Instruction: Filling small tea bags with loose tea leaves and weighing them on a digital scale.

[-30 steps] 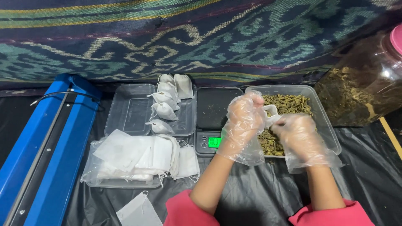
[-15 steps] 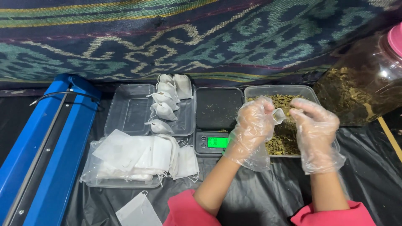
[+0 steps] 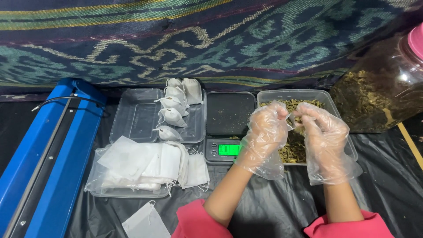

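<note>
A: Obs. — both hands in loose clear gloves, held over the clear tray (image 3: 341,115) of dried green leaves (image 3: 293,152). Left hand (image 3: 263,134) pinches a small white filter pouch (image 3: 292,121) at its mouth, fingers closed on the rim. Right hand (image 3: 324,136) meets it from the other side, fingers (image 3: 308,111) curled at the same opening; whether they clamp the pouch or a bit of leaf, can't tell.

B: Pouch position?

A: In the air, above the tray, betw. the two hands, just right of the black scale (image 3: 229,113).

B: Handling?

A: My guess: v. light, thin, limp fabric, collapses w/o support, crushable leaf inside. Best held at the top rim, both sides, mouth kept up. Gloves probably slippery.

B: Surroundings?

A: Filled tied pouches (image 3: 172,115) in a tray left of scale; stack of empty ones (image 3: 145,163) nearer; blue sealer (image 3: 53,150) far left; big jar (image 3: 383,88) right. Black tabletop (image 3: 396,185) cover.
</note>
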